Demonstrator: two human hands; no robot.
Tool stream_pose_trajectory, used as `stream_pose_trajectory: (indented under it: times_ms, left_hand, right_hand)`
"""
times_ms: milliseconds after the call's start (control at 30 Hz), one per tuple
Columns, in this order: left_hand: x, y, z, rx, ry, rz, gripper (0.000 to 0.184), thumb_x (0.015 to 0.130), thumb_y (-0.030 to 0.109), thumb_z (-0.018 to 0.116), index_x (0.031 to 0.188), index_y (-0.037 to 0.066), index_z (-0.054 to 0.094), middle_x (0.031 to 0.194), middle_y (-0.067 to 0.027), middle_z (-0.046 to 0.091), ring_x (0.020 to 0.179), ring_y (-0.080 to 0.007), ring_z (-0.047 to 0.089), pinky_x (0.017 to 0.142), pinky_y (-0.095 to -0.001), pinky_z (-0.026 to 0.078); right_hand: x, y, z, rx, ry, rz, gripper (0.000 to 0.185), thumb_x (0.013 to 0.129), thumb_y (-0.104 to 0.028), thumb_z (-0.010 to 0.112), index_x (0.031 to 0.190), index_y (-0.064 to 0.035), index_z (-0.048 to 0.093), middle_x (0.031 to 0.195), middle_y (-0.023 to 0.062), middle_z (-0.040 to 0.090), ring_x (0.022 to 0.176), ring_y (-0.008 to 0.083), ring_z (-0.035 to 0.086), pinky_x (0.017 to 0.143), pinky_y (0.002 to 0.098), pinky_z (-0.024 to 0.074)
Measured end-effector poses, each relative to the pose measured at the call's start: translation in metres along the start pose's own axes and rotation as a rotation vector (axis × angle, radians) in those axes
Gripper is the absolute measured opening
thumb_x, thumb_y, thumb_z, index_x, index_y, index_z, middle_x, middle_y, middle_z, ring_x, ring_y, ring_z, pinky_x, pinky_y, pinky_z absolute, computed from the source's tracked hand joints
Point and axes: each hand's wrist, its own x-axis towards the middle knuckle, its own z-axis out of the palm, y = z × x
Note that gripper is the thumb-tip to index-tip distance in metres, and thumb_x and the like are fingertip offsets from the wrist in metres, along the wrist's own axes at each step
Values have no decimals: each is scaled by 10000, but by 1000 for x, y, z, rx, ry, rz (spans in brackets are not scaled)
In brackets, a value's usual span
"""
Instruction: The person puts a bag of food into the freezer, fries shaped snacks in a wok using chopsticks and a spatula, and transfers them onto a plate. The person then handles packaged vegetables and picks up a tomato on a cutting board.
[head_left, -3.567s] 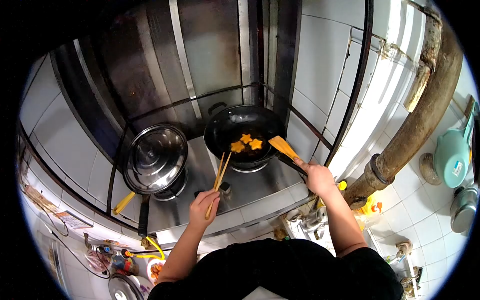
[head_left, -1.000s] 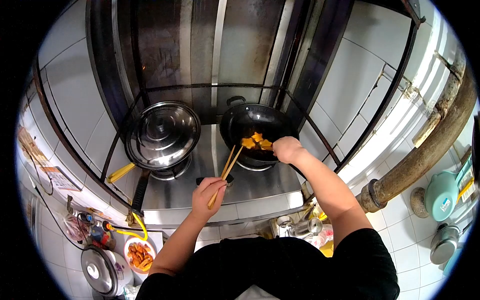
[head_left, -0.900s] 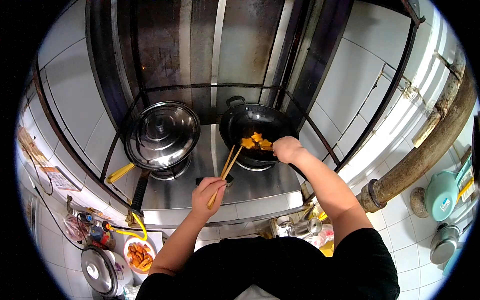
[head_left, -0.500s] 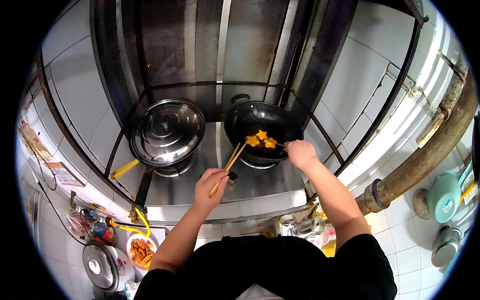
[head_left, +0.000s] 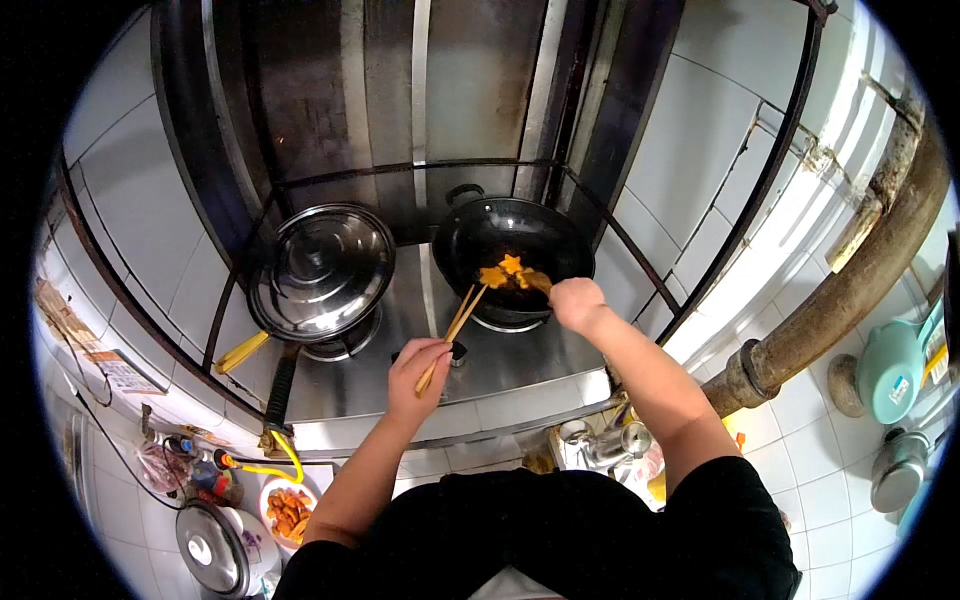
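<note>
My left hand (head_left: 419,378) is closed round a pair of wooden chopsticks (head_left: 456,328), whose tips reach the front left rim of the black wok (head_left: 470,245). Several orange, star-shaped pieces of food (head_left: 508,267) lie together in dark liquid at the wok's bottom. At the front right rim, my right hand (head_left: 578,303) makes a fist on a utensil with a flat brownish end (head_left: 538,281). That end is beside the food, touching or just over it. The fist hides its handle, so I cannot tell its exact kind.
A lidded pan (head_left: 322,265) with a black handle stands on the left burner. A dark metal rail (head_left: 500,425) runs round the stove. Lower left are a bowl of orange-brown pieces (head_left: 288,512) and a rice cooker (head_left: 212,550). A thick pipe (head_left: 840,290) crosses the right side.
The view has shifted slightly. The utensil in my right hand now shows its flat end beside the food, where a thin stick-like part showed before. The chopsticks keep nearly the same place.
</note>
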Motion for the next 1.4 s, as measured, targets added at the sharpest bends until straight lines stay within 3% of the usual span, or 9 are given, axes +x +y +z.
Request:
stream_pose_trajectory:
  times_ms: [133, 333, 633, 767, 900, 1000, 1100, 1233, 1400]
  left_hand:
    - [2, 1, -1, 4, 1, -7, 132, 833, 19, 680, 964, 3, 684, 960, -129, 653, 834, -247, 658, 740, -294, 516]
    - [11, 5, -1, 1, 25, -9, 115, 831, 27, 686, 940, -8, 687, 923, -138, 671, 804, -252, 666, 730, -299, 521]
    - [79, -13, 13, 67, -103, -55, 114, 864, 100, 666, 933, 10, 684, 863, -138, 661, 783, -291, 651, 703, -319, 504]
    - [112, -36, 44, 121, -253, -76, 171, 913, 160, 637, 953, -1, 677, 906, -131, 639, 819, -263, 627, 744, -327, 484]
    - [130, -59, 69, 204, -337, -144, 237, 943, 232, 610, 946, 1, 664, 934, -122, 620, 795, -256, 623, 739, -352, 481]
    - [137, -83, 81, 160, -258, -203, 191, 890, 225, 651, 863, 36, 662, 804, -135, 632, 760, -338, 620, 695, -392, 482]
    - [145, -98, 81, 110, -236, -386, 274, 917, 267, 637, 821, 10, 646, 757, -122, 641, 680, -268, 641, 649, -356, 518]
    - [154, -101, 74, -238, 29, -544, 409, 958, 340, 584, 809, -40, 621, 747, -95, 635, 660, -149, 646, 596, -262, 570]
    - [164, -139, 63, -294, 177, -592, 402, 957, 326, 589, 806, -45, 612, 756, -110, 636, 668, -169, 651, 594, -272, 564]
  right_hand:
    - [6, 1, 4, -15, 25, -26, 226, 849, -230, 588, 847, -58, 735, 877, 151, 708, 859, 311, 688, 760, 407, 544]
    - [7, 5, -22, 0, -12, 13, 228, 810, -93, 519, 835, -63, 744, 929, 156, 712, 892, 308, 694, 746, 410, 558]
    - [-78, 34, 12, 184, 330, 169, 461, 821, -57, 514, 1280, -76, 539, 891, 158, 675, 816, 325, 675, 701, 444, 545]
    - [-107, 38, 40, 221, 417, 247, 575, 809, -48, 540, 1366, -155, 450, 879, 147, 652, 797, 334, 654, 686, 438, 536]
    - [-121, 39, 42, 226, 381, 257, 627, 789, -30, 512, 1401, -137, 430, 896, 145, 654, 747, 317, 676, 649, 419, 556]
    - [-128, 35, 37, 234, 353, 289, 611, 787, -29, 518, 1381, -157, 453, 908, 132, 653, 729, 320, 671, 632, 417, 555]
    - [-134, 34, 41, 268, 377, 299, 572, 788, -31, 534, 1340, -176, 496, 912, 119, 653, 738, 328, 663, 644, 415, 554]
    - [-139, 34, 40, 281, 412, 286, 540, 791, -28, 525, 1310, -178, 532, 911, 114, 653, 735, 319, 666, 643, 408, 557]
    - [-139, 33, 40, 277, 429, 271, 552, 777, -35, 523, 1310, -177, 554, 911, 117, 641, 740, 301, 667, 640, 393, 555]
